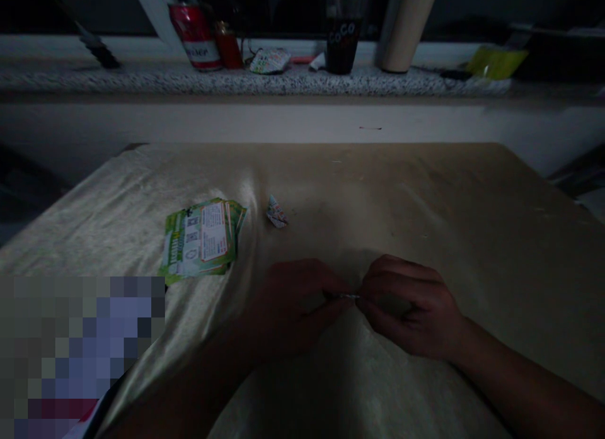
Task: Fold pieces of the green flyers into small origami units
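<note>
Over the near middle of the table, my left hand [297, 307] and my right hand [413, 307] meet fingertip to fingertip. Between them they pinch a small thin piece of folded paper [348, 295], seen nearly edge-on. Most of it is hidden by the fingers, and the light is too dim to make out its shape. Farther back and a little left of the hands stands a small folded paper piece [276, 213] with pointed corners and coloured print, touched by neither hand.
A spread stack of green printed packets [201, 237] lies left on the cloth-covered table [401, 199]. Behind, the speckled windowsill [283, 83] bears a red can [196, 39], a red lighter [228, 45], crumpled printed paper [270, 61], a dark cup [343, 39] and a cardboard tube [409, 29].
</note>
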The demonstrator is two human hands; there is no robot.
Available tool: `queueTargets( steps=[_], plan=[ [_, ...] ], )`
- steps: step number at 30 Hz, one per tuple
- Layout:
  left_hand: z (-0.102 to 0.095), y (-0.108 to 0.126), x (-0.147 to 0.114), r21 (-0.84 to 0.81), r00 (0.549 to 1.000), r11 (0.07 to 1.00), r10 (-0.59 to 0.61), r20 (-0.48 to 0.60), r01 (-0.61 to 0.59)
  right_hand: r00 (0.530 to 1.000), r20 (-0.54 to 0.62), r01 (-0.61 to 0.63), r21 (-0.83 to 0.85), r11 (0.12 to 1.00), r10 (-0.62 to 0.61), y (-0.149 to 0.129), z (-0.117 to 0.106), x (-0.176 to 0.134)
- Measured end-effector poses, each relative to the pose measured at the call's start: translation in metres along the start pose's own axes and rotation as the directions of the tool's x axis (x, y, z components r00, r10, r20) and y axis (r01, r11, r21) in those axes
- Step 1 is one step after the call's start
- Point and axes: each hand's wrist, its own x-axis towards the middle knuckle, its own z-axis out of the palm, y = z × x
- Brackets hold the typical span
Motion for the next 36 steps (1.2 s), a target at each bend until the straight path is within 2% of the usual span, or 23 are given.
queueTargets(
  steps=[3, 6, 11, 16, 20, 28, 32, 36],
  plan=[
    [0.002, -0.002, -0.001, -0.034, 0.999, 0.999, 0.041, 0.02, -0.041, 0.999, 0.012, 0.043, -0.013, 0.999, -0.043, 0.0, 0.001, 0.0],
    [0.002, -0.002, 0.0, -0.039, 0.999, 0.999, -0.014, 0.052, 0.016, 0.999, 0.016, 0.03, -0.007, 1.0, -0.03, 0.001, 0.001, 0.0],
    [-0.001, 0.003, 0.003, -0.043, 0.994, 0.996, -0.078, 0.076, 0.081, 0.999, -0.007, -0.031, 0.04, 0.999, 0.032, 0.001, 0.0, -0.002],
    [-0.004, 0.007, 0.004, -0.115, 0.979, 0.975, -0.178, 0.102, 0.189, 0.986, 0.031, -0.169, 0.205, 0.964, 0.167, -0.002, -0.001, -0.003],
    [-0.004, 0.006, 0.004, -0.164, 0.973, 0.961, -0.204, 0.11, 0.221, 0.979, 0.05, -0.202, 0.262, 0.944, 0.196, -0.001, -0.001, -0.003],
    [0.001, 0.001, 0.0, -0.028, 0.994, 0.993, -0.111, 0.022, 0.111, 0.987, 0.019, -0.161, 0.116, 0.98, 0.16, 0.001, 0.001, -0.004],
    [0.001, -0.001, 0.001, -0.02, 0.997, 0.996, -0.082, -0.002, 0.082, 0.987, -0.01, -0.161, 0.064, 0.985, 0.162, 0.0, 0.002, -0.005],
    [0.003, -0.003, 0.004, 0.016, 1.0, 1.0, -0.025, 0.003, 0.025, 0.992, 0.047, -0.12, 0.041, 0.992, 0.118, -0.002, 0.001, -0.006]
  ],
)
